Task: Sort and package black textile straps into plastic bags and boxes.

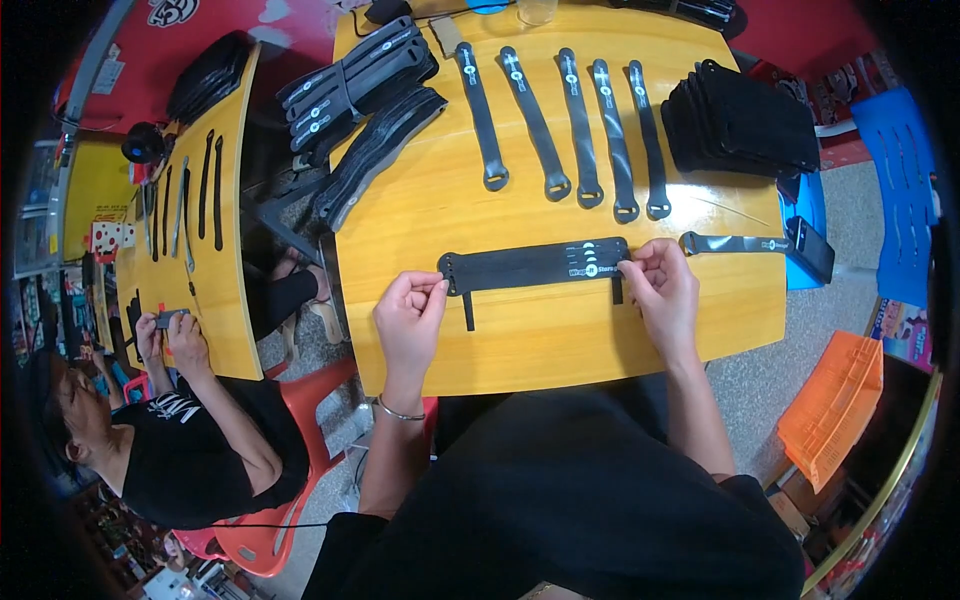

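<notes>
A wide black strap panel (520, 268) with white printing near its right end is stretched level just above the near part of the yellow table (560, 350). My left hand (410, 318) pinches its left end between thumb and fingers, beside small holes in the corner. At the other end my right hand (664, 295) pinches the right edge. Two short narrow black tabs, the left tab (469, 312) and the right tab (616, 291), stick out below the panel. Beyond it, several narrow black straps (537, 125) with slotted ends lie in a row.
Bundled black straps (355, 85) and a loose pile (380, 150) lie far left. A black stack (740, 120) sits far right, near a single strap (735, 243) and a phone-like black object (810, 248). An orange crate (832, 410) stands right; a co-worker (190, 440) sits left.
</notes>
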`<state>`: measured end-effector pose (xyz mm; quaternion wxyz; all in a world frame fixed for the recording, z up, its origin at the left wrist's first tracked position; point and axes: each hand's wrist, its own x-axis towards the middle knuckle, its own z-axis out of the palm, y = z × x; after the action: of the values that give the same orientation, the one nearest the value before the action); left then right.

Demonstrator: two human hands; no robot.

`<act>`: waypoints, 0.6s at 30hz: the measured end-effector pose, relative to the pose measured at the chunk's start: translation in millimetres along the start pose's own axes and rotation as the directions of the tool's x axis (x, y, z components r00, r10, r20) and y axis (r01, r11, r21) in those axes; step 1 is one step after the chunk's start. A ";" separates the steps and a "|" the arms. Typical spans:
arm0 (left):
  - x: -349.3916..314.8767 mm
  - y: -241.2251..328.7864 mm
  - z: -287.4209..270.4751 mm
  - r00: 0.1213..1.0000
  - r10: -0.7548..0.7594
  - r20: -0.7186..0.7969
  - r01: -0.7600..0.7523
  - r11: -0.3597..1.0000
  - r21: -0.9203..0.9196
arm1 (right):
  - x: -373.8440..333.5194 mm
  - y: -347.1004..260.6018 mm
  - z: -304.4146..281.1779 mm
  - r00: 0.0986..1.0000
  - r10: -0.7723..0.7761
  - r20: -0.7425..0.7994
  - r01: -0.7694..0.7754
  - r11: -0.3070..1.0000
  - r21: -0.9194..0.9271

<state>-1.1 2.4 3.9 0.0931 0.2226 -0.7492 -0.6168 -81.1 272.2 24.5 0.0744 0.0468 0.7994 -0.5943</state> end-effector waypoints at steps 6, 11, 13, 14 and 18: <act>0.6 -1.7 -2.1 1.000 0.007 0.007 -0.007 1.000 0.023 | -0.4 -1.3 0.8 1.000 -0.017 0.005 0.018 0.997 -0.069; 0.3 -0.8 -1.9 1.000 0.014 0.001 -0.014 1.000 0.013 | -0.3 -0.6 0.9 1.000 0.012 0.020 -0.011 0.998 -0.057; 0.0 0.1 -1.2 1.000 0.012 -0.007 -0.012 1.000 0.001 | -0.2 -1.2 1.9 1.000 0.013 0.019 -0.012 0.998 -0.065; -0.1 0.3 -0.5 1.000 0.010 -0.014 -0.010 1.000 -0.012 | 0.0 -1.2 2.4 1.000 0.013 0.015 -0.012 0.997 -0.074; 0.5 -0.9 -0.9 1.000 0.018 -0.006 -0.018 1.000 -0.002 | -0.7 0.1 4.0 0.999 -0.032 -0.028 0.032 0.999 -0.032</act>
<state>-0.9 1.2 3.2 0.1013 0.2175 -0.7504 -0.6159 -80.2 268.4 23.4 0.0543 0.0412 0.8104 -0.5819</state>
